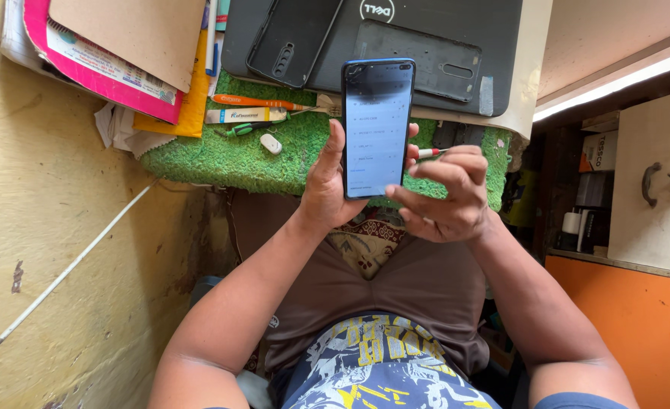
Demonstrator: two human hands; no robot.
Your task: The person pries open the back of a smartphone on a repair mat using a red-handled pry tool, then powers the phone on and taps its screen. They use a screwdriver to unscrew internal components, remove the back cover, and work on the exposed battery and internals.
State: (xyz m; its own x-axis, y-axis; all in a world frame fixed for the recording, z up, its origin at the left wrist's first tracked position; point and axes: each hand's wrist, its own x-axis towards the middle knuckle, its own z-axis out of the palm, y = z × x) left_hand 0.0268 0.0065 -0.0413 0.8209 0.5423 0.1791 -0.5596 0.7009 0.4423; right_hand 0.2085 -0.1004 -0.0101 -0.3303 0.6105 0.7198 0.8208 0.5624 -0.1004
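My left hand (326,189) holds a dark smartphone (377,127) upright, its lit screen showing a list, thumb resting along the phone's left edge. My right hand (445,193) is beside the phone's lower right edge, index finger touching the screen's bottom corner. A thin red-and-white tool (430,153) is pinched in the right hand's fingers, its tip pointing left behind the phone.
A green fuzzy mat (221,160) covers the bench with an orange-handled tool (259,101), a tube (244,115) and a small white piece (271,143). A closed dark laptop (441,45) carries two phone back covers. Papers lie at top left; an orange cabinet (638,326) stands right.
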